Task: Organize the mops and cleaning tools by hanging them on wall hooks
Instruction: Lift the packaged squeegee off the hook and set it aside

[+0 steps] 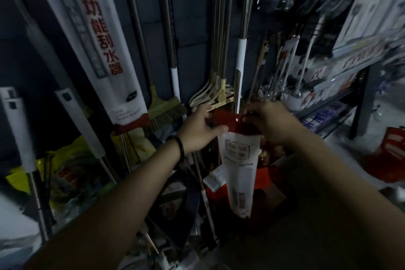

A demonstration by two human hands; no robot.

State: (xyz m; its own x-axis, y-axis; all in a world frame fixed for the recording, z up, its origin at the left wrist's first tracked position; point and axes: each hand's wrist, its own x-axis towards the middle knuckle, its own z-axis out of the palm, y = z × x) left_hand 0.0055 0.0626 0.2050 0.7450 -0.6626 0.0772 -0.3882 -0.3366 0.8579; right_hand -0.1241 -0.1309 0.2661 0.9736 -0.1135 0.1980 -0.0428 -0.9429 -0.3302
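Dim shop, dark wall (192,6), hanging mop poles (221,28), broom (164,109)

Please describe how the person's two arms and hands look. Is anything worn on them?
Both forearms are bare, with no sleeves in view. The left hand has a dark bracelet at the wrist. The right hand shows no glove, and no ring is visible.

White hanging package (92,46) reads 多功能刮水器 in red
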